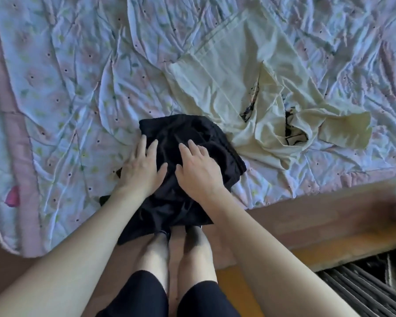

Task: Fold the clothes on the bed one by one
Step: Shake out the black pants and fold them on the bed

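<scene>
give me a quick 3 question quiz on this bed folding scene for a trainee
1. True or false: both hands rest flat on the black garment.
2. Which garment lies untouched, beyond and to the right of the black one? A) a red towel B) the pale yellow garment C) blue jeans
3. Fill in: the near end of the black garment hangs over the ____ of the bed.

Key:
1. True: the left hand and right hand press on it with straight fingers.
2. B
3. edge

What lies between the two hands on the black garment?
Only black garment fabric shows between the left hand and right hand, in the head view.
</scene>
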